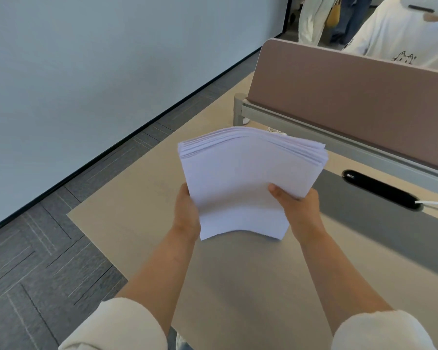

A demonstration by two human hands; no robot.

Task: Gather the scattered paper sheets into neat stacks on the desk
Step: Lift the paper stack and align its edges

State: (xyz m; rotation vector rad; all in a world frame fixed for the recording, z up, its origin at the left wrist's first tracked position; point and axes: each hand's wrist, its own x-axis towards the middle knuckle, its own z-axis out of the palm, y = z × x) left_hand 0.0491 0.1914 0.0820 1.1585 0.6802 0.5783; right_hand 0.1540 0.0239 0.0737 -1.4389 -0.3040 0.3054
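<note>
The paper stack (240,178) is held over the middle of the desk (142,203), seemingly clear of it, bowed upward across its width. Its long axis runs from 6 o'clock near the person to about 12 o'clock, where the far edges fan out unevenly. The left hand (186,210) grips the stack's 8 o'clock side and the right hand (300,210) its 4 o'clock side, both at the near end and equally close. The right thumb (276,190) presses flat on the top sheet. The fingers of both hands lie under the paper, so I cannot tell their spread. Squaring the stack likely means tipping that long axis upright and tapping an edge on the desk. At 1 o'clock stands a partition (352,97), and at 3 o'clock a dark cable slot (379,190).
</note>
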